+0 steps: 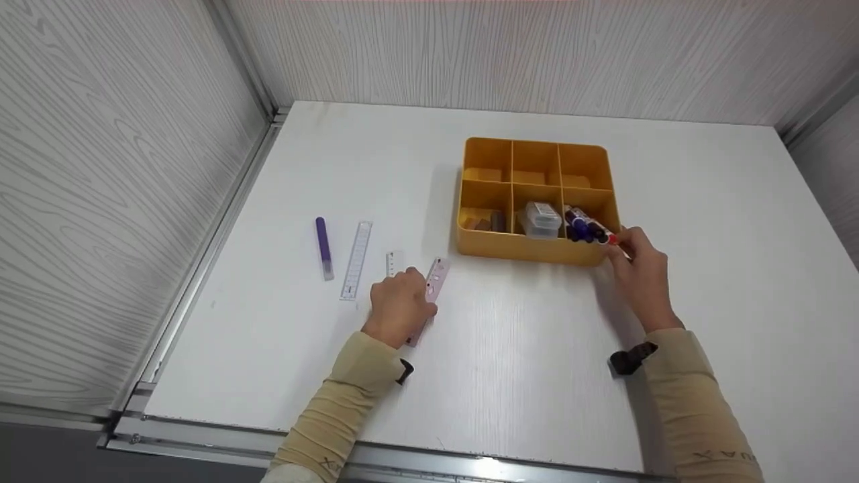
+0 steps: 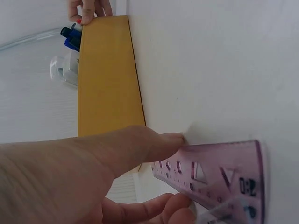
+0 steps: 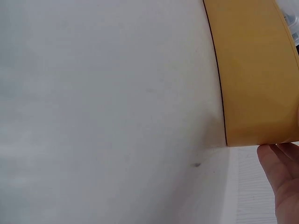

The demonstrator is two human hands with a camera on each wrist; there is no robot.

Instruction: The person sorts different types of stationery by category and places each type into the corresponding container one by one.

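My left hand [image 1: 399,305] is low over the table, thumb and fingers on opposite edges of a pink see-through ruler [image 2: 212,170] with cut-out shapes. A clear ruler [image 1: 394,260] pokes out beyond its knuckles, partly hidden by the hand. At the front right corner of a yellow divided box [image 1: 530,249], my right hand [image 1: 643,275] grips the wall, its fingers along the right side. Several markers [image 1: 582,227] lean in the front right compartment beside that hand, one with a red end. A clear plastic case [image 1: 542,220] sits in the front middle compartment.
Small brown and dark blocks [image 1: 496,221] lie in the box's front left compartment. Left of my left hand, another clear ruler [image 1: 356,261] and a purple pen [image 1: 323,240] lie on the white table [image 1: 523,376]. Pale wood-grain panels [image 1: 470,54] stand around the table.
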